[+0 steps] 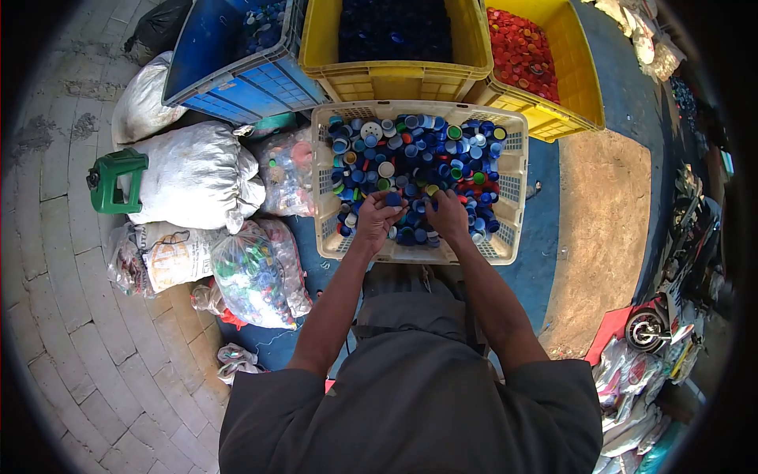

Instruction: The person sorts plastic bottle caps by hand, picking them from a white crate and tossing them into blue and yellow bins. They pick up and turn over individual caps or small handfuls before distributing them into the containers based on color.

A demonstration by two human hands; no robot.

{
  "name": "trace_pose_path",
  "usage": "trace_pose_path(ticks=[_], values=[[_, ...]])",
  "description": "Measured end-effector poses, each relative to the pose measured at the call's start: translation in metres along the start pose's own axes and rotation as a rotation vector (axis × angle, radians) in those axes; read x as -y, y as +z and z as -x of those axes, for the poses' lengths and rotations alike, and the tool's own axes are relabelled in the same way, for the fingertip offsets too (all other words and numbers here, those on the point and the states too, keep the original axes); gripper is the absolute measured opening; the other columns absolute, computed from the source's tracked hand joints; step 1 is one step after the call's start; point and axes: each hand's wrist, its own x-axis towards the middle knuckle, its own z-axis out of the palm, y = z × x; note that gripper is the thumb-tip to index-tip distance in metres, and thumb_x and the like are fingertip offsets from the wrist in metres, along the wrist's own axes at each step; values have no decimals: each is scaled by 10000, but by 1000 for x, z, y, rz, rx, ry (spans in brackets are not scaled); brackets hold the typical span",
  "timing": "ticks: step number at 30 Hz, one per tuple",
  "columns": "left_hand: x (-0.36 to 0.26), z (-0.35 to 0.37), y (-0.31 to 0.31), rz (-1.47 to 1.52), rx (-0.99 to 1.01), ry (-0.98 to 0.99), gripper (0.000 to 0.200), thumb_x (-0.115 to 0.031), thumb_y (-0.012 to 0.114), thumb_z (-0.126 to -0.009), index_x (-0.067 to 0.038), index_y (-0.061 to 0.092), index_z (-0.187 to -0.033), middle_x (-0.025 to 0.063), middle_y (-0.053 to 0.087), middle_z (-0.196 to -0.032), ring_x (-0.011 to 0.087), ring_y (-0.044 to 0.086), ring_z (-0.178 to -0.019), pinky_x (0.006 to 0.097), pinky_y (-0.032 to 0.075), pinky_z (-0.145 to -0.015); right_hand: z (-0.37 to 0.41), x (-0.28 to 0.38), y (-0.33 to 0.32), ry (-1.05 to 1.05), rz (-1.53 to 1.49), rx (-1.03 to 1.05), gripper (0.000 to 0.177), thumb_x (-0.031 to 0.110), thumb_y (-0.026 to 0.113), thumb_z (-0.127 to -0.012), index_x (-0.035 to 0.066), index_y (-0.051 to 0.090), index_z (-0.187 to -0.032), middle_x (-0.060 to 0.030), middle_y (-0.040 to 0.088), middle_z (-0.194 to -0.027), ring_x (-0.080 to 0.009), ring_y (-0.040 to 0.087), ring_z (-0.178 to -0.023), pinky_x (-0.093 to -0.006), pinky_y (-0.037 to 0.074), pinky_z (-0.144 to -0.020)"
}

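A white plastic crate (320, 237) full of bottle caps stands right in front of me. Most of the caps are blue, mixed with some white, green, red and yellow ones. My left hand (379, 219) is closed around a dark blue bottle cap (392, 199), held between thumb and fingers over the near half of the crate. To its right, my right hand (448, 216) reaches down at the caps with its fingers curled together; what they grip, if anything, is hidden. A yellowish cap (432, 190) shows right at its fingertips.
Behind the crate stand a blue bin (237, 91), a yellow bin (395, 73) with dark blue caps, and another yellow bin (580, 79) with red caps. White sacks (189, 174), a clear bag of caps (254, 272) and a green jerrycan (118, 182) are at left. A motorcycle wheel (646, 330) is at right.
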Motion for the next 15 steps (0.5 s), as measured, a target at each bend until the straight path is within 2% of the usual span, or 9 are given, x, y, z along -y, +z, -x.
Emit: trace_pose_path(ticks=[2, 5, 8, 11, 15], values=[[0, -4, -1, 18, 20, -6, 472, 106, 631, -754, -28, 401, -1143, 132, 584, -1074, 244, 634, -979, 370, 561, -878, 0, -11, 5, 34, -30, -47, 255, 217, 674, -785, 82, 597, -987, -139, 565, -954, -365, 601, -819, -449, 501, -686], [-1, -7, 2, 17, 21, -12, 439, 92, 627, -763, -36, 419, -1129, 122, 592, -1055, 238, 637, -946, 365, 568, -851, 3, -14, 4, -37, -104, -91, 279, 174, 691, -759, 83, 598, -1006, -135, 557, -978, -363, 604, -866, -443, 505, -708], [-7, -5, 7, 41, -13, -44, 372, 56, 632, -786, -41, 452, -1097, 115, 600, -1029, 228, 638, -927, 360, 571, -828, 6, -1, -4, -159, 11, 70, 341, 154, 707, -731, 92, 595, -1047, -137, 547, -1021, -369, 613, -865, -449, 514, -704], [-5, -7, 2, 27, 4, -31, 271, 4, 621, -828, -43, 487, -1059, 110, 608, -1001, 215, 637, -919, 358, 572, -811, 3, 3, 1, -184, 74, 115, 269, 122, 643, -765, 105, 615, -1032, -145, 533, -1095, -372, 640, -837, -480, 522, -669], [-5, -3, -1, 29, -44, -46, 191, -48, 606, -866, -43, 508, -1030, 99, 616, -971, 194, 636, -886, 351, 574, -784, -3, -8, 16, -227, 42, 84, 236, 142, 703, -743, 81, 647, -963, -140, 546, -1056, -365, 634, -823, -450, 528, -668]])
